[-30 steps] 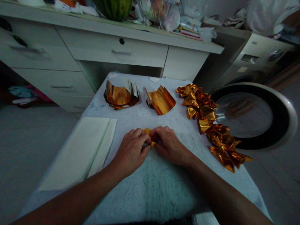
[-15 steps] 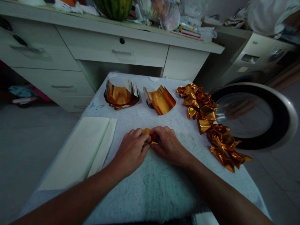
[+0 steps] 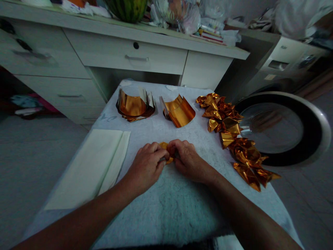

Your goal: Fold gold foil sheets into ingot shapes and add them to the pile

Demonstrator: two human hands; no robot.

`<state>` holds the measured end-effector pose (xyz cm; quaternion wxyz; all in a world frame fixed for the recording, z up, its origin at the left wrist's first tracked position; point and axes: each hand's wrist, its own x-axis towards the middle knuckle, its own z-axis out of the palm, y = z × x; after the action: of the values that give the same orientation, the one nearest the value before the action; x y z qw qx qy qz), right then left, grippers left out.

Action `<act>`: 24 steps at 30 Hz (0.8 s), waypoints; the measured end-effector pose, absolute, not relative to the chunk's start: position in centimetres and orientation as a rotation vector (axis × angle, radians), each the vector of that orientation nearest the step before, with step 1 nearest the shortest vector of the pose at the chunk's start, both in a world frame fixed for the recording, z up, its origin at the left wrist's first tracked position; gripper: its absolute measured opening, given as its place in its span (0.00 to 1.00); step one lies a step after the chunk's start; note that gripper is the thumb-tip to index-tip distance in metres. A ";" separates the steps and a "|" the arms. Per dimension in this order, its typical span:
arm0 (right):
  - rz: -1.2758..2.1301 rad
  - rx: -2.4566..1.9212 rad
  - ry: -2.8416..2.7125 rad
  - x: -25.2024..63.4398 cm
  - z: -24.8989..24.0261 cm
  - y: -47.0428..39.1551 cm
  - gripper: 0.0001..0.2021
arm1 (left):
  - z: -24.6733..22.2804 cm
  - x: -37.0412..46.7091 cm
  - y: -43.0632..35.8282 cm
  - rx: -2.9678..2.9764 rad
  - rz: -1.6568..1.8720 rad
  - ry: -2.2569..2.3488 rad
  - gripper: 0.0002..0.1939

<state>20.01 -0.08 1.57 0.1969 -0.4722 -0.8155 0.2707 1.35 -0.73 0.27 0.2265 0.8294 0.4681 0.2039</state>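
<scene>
A small piece of gold foil paper [image 3: 163, 145] sits between my two hands at the middle of the cloth-covered table. My left hand [image 3: 148, 165] grips its left side with curled fingers. On the right side, my right hand [image 3: 187, 159] pinches it, with thumb and fingers close together. The fingers cover most of the piece, so its full shape is hidden. Beyond the hands lie a curved stack of gold sheets [image 3: 134, 106] and a second, smaller curved stack [image 3: 181, 111]. Several folded gold foil pieces [image 3: 225, 126] form a heap along the right edge.
Pale paper sheets [image 3: 85, 166] lie on the table [image 3: 166, 215] at left. Behind stands a white drawer cabinet [image 3: 114, 45] with a watermelon [image 3: 127, 9] and glassware on top. An open washing machine door [image 3: 309, 132] is close to the table's right edge.
Both hands stay in nearly the same place. The foil between them has changed shape slightly, with more gold showing at its upper edge and below the fingertips.
</scene>
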 end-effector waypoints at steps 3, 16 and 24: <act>0.741 -1.330 -2.294 20.1 1.6 -0.2 0.20 | 0.2 1.3 -0.8 2.296 0.572 1.276 0.09; 0.614 -1.199 -2.438 20.4 1.9 -0.4 0.02 | 0.8 0.2 -0.6 2.332 0.495 1.175 0.08; 0.523 -1.148 -2.478 20.7 1.5 -0.4 0.05 | 0.7 -0.1 -0.5 2.501 0.463 1.126 0.05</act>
<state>20.68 -0.44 1.46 0.1795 -0.4061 -0.8767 0.1851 -0.13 -0.50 0.67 0.1791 0.8846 0.3983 0.1637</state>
